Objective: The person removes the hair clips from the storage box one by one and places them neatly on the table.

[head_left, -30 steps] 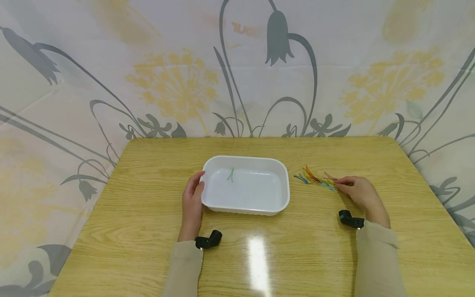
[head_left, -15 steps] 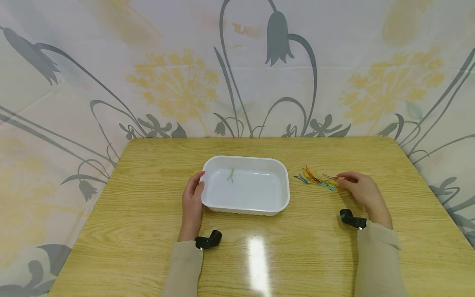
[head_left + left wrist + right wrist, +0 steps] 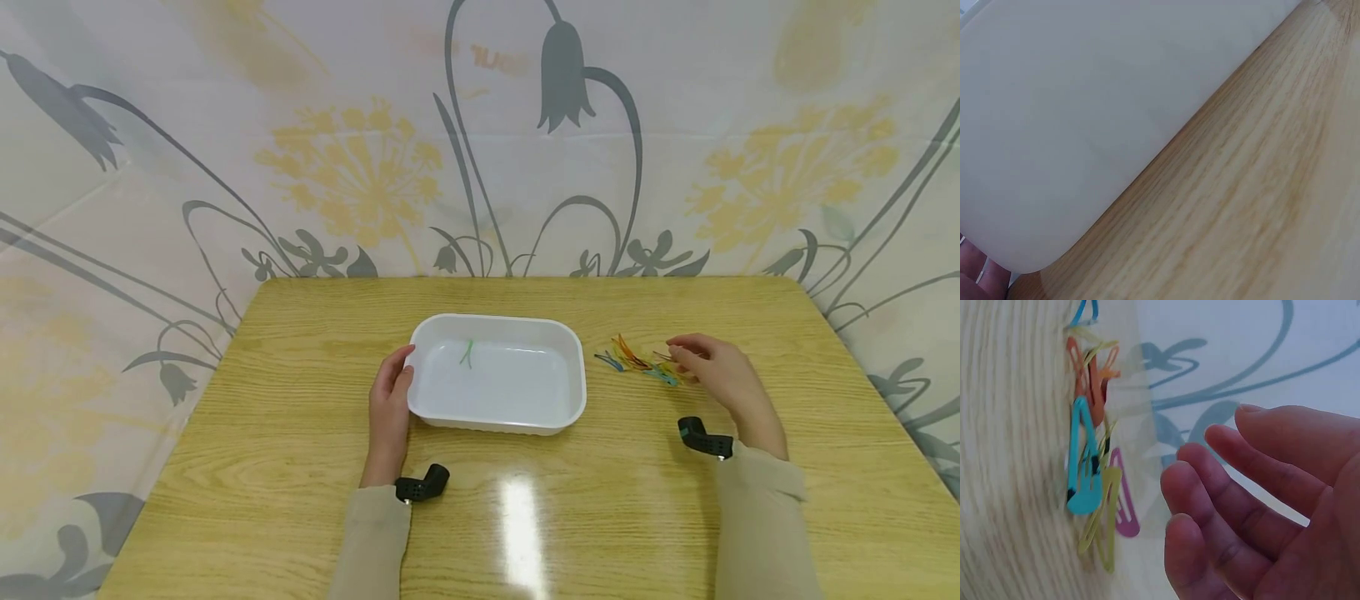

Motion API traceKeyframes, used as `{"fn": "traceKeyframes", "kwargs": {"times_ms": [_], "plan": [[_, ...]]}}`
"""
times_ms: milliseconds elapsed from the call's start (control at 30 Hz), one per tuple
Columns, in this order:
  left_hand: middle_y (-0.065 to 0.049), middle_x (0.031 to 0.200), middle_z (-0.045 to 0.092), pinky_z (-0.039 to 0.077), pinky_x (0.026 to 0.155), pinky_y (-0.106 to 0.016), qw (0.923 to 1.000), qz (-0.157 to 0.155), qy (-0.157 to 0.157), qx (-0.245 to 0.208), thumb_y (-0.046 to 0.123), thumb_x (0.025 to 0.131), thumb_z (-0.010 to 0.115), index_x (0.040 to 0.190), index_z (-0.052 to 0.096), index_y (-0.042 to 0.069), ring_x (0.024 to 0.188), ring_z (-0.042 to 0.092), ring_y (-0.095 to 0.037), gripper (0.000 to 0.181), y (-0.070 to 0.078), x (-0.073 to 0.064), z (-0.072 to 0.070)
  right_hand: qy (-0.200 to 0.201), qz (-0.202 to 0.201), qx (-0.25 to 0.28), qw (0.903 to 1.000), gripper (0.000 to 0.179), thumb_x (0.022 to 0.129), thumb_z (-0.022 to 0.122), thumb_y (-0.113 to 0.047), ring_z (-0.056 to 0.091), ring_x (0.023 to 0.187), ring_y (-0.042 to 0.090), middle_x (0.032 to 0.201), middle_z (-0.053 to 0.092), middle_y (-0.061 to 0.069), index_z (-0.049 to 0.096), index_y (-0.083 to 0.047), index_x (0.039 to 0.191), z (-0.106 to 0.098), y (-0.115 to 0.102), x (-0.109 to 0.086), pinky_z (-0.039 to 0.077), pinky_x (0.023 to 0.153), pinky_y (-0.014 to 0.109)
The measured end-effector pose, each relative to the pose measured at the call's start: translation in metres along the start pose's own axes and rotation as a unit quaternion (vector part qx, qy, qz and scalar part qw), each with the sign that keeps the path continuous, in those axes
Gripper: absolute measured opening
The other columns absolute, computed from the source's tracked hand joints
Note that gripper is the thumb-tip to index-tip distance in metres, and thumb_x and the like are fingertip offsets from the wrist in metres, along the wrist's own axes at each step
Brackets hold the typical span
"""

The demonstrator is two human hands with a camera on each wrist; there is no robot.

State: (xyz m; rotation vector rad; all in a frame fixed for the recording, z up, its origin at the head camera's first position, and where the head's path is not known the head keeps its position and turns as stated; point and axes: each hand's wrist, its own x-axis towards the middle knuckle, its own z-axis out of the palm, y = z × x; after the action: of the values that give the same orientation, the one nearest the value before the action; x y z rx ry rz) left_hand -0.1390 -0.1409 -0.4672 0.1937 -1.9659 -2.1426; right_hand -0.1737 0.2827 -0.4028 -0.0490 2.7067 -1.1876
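Note:
My left hand grips the left end of a white plastic tub. A green snap hair clip lies inside the tub. In the left wrist view the tub's outer wall fills much of the picture, with fingertips at its corner. To the tub's right lies a loose pile of snap hair clips, among them a turquoise clip, a purple clip and an orange clip. Beside the pile's right end is my right hand, its fingers loosely bent with nothing between them.
The clips and tub sit on a wood-grain table. A blue clip lies at the pile's left end, closest to the tub. Behind the table hangs a flower-patterned cloth.
My right hand shifted slightly right, then came back left and up over the pile's right end, its fingers now apart from the clips. The left hand and tub have stayed put.

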Motion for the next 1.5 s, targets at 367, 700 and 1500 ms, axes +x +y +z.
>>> {"fn": "traceKeyframes", "kwargs": {"times_ms": [367, 700, 1500], "plan": [[0.007, 0.128, 0.046, 0.035, 0.097, -0.032, 1.0000, 0.001, -0.004, -0.007, 0.027, 0.094, 0.045, 0.120, 0.054, 0.017, 0.117, 0.042, -0.009, 0.030, -0.001, 0.000, -0.002, -0.013, -0.034, 0.005, 0.9993, 0.053, 0.091, 0.041, -0.046, 0.054, 0.094, 0.031, 0.115, 0.054, 0.016, 0.046, -0.008, 0.128, 0.009, -0.023, 0.000, 0.045, 0.076, 0.046], [0.008, 0.128, 0.046, 0.036, 0.096, -0.031, 1.0000, 0.004, 0.000, -0.005, 0.027, 0.094, 0.045, 0.120, 0.054, 0.018, 0.117, 0.042, -0.009, 0.029, -0.002, 0.000, -0.002, -0.017, -0.049, 0.015, 0.9985, 0.050, 0.090, 0.045, -0.046, 0.053, 0.099, 0.029, 0.117, 0.053, 0.013, 0.050, -0.010, 0.124, 0.026, -0.043, 0.003, 0.044, 0.080, 0.045], [0.007, 0.126, 0.047, 0.035, 0.097, -0.029, 0.9999, -0.009, 0.007, -0.012, 0.024, 0.093, 0.046, 0.119, 0.055, 0.015, 0.117, 0.041, -0.007, 0.029, 0.002, 0.002, 0.000, -0.077, -0.190, 0.032, 0.9781, 0.024, 0.090, 0.051, -0.034, 0.057, 0.077, 0.026, 0.087, 0.061, 0.002, 0.061, -0.019, 0.107, 0.076, -0.120, 0.007, 0.048, 0.066, 0.037]]}}
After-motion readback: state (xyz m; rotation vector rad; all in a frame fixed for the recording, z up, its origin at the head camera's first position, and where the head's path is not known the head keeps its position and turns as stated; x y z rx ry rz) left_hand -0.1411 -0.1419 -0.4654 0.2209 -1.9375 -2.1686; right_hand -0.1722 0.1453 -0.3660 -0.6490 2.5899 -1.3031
